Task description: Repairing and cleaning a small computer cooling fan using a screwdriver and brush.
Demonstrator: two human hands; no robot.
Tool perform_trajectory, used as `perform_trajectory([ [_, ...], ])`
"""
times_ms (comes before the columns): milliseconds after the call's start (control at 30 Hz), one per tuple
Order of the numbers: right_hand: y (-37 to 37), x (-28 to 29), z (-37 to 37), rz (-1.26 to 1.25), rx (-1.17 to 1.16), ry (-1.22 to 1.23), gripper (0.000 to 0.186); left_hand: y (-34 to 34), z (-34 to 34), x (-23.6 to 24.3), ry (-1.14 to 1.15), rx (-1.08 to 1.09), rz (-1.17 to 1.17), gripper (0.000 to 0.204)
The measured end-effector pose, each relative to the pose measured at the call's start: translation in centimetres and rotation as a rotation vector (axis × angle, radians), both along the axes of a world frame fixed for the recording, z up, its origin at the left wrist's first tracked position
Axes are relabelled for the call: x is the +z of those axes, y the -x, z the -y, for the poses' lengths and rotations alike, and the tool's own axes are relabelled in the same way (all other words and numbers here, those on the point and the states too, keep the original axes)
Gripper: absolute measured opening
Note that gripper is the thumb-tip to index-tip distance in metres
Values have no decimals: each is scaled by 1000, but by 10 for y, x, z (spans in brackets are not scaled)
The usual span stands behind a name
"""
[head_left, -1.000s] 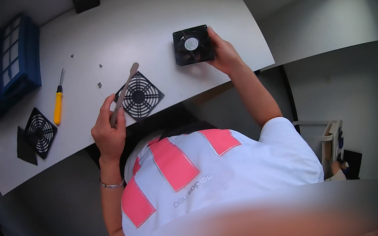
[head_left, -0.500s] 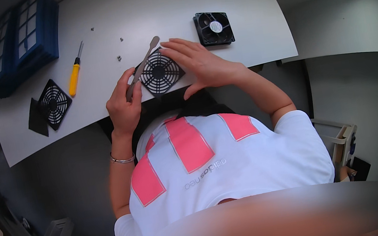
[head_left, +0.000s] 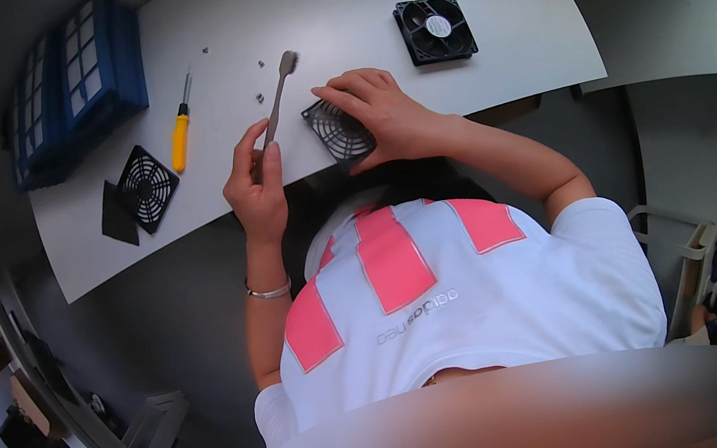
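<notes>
My left hand [head_left: 256, 184] is closed around the handle of a slim grey brush [head_left: 276, 94]. Its head, with short dark bristles, points away from me over the table. To the right, my right hand [head_left: 388, 118] grips a square black fan grille [head_left: 340, 131] by its edges near the table's front edge. The fingers cover the grille's right side. A gap separates the brush from the grille. A square black fan [head_left: 436, 29] with a round white label lies farther right.
A yellow-handled screwdriver [head_left: 182, 140] lies left of my left hand. Beside it are another black fan grille [head_left: 146, 188] and a thin dark square sheet [head_left: 116, 215]. Several small screws [head_left: 260, 98] are scattered beyond the brush. Blue compartment boxes [head_left: 78, 77] stand at the far left.
My right hand has gone from spread beside the grille to gripping it, and the grille has turned. My left hand has drawn the brush away from the grille. The whole view has shifted slightly.
</notes>
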State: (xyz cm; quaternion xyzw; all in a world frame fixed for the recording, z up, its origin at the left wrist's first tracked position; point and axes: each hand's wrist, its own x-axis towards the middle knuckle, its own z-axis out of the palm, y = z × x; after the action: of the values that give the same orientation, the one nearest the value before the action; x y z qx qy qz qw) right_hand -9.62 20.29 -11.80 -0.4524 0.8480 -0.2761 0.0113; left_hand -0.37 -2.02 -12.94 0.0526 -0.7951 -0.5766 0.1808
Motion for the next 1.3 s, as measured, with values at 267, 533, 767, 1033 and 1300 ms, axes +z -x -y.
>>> perform_trajectory([
  [267,-2,1,-3,-18,-55,3,104,-32,-5,32,491,-57,164,28],
  [533,1,0,-4,-13,-61,5,102,-37,-7,25,536,-38,133,31],
  [767,-3,-4,0,13,-82,25,102,-41,-5,27,541,-77,122,32],
  [1033,-4,-3,-1,-1,-112,23,101,-33,-9,28,536,-106,156,30],
  [1300,0,-2,-3,-24,-110,26,100,-38,-2,51,453,-214,402,27],
])
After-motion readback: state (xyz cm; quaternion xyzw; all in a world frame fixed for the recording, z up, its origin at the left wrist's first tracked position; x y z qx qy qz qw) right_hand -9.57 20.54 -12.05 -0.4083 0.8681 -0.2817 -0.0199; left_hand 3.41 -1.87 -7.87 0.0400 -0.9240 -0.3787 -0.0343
